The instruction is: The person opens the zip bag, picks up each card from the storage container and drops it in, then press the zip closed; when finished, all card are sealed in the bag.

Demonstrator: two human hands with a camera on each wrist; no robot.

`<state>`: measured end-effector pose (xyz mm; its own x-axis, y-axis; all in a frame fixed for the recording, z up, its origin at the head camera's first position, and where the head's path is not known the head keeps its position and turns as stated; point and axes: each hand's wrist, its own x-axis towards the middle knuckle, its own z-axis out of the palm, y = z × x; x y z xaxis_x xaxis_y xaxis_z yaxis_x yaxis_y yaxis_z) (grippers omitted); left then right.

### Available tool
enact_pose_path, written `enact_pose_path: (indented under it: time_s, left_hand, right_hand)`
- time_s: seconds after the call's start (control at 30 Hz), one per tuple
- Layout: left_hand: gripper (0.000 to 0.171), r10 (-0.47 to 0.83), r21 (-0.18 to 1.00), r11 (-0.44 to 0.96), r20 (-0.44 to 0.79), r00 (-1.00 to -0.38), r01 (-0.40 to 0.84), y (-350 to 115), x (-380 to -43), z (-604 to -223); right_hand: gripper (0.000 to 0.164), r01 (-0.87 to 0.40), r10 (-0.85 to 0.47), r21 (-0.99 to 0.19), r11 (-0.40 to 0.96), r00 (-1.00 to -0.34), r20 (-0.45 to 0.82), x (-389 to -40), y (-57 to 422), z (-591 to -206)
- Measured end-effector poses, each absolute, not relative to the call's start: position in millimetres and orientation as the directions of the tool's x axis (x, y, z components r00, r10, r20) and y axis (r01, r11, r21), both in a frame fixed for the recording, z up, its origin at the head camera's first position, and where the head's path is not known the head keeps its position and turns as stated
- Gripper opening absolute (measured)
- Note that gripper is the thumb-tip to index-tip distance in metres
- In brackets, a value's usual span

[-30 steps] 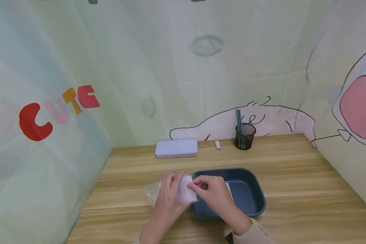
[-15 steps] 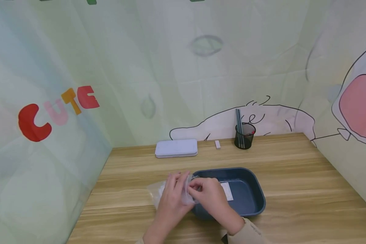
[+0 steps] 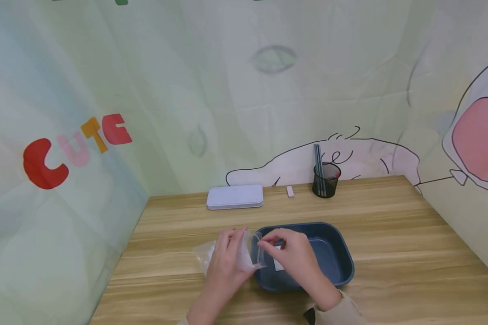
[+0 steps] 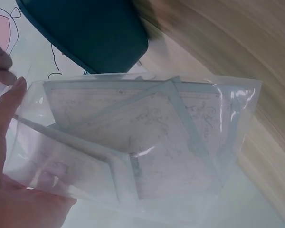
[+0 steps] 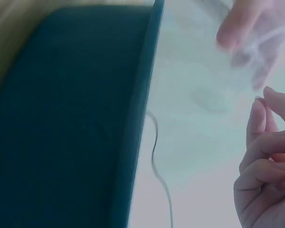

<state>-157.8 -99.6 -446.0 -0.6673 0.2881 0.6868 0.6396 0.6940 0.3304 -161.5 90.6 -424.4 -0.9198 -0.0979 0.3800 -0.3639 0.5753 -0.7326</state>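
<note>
A clear plastic bag [image 4: 199, 175] holds several pale cards [image 4: 152, 128] with printed borders, overlapping at angles. My left hand [image 3: 224, 264] grips the bag near its mouth, thumb and fingers on either side, while the rest of the bag hangs out to the left. At the bag's mouth, my right hand [image 3: 294, 255] pinches the rim between thumb and forefinger, and the mouth stands parted. Both hands are over the left part of a dark blue tray [image 3: 345, 253]. Inside the tray lies a small white printed card [image 3: 278, 264], partly covered by my right hand.
Toward the back of the wooden table [image 3: 166, 253] lie a pale flat case [image 3: 235, 197] and a small white eraser-like block [image 3: 290, 192]. A black mesh cup [image 3: 325, 185] with dark pencils [image 3: 319, 162] stands right of them. Printed cloth surrounds the table.
My right hand has moved slightly right with the bag's rim, and the mouth has parted wider. The left hand has stayed nearly in place, still holding the bag.
</note>
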Motion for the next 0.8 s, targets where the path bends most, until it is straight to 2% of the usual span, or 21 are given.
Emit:
enact_pose_path:
  time_s: [0.13, 0.27, 0.37, 0.6, 0.8]
  left_hand:
    - [0.094, 0.279, 0.337, 0.701, 0.681, -0.677, 0.628, -102.7, -158.2, -446.7]
    - [0.095, 0.269, 0.34, 0.717, 0.671, -0.691, 0.609, -105.9, -157.2, -447.1]
    - [0.096, 0.268, 0.338, 0.719, 0.671, -0.691, 0.607, -107.2, -156.5, -447.0]
    - [0.097, 0.271, 0.361, 0.706, 0.657, -0.703, 0.609, -106.7, -155.6, -445.0]
    - [0.098, 0.268, 0.342, 0.72, 0.666, -0.696, 0.604, -107.2, -155.7, -447.3]
  right_hand:
    - [0.01, -0.27, -0.04, -0.707, 0.653, -0.945, 0.323, -167.1, 109.4, -432.7]
    - [0.023, -0.117, -0.03, -0.661, 0.741, -0.989, 0.142, -167.4, 130.6, -445.5]
    - [0.031, -0.044, -0.033, -0.6, 0.799, -0.999, 0.029, -166.0, 143.8, -457.4]
    - [0.042, -0.011, -0.038, -0.537, 0.844, -0.999, -0.038, -169.1, 162.9, -485.5]
    - [0.051, 0.006, -0.05, -0.531, 0.848, -0.995, -0.09, -173.6, 165.0, -488.6]
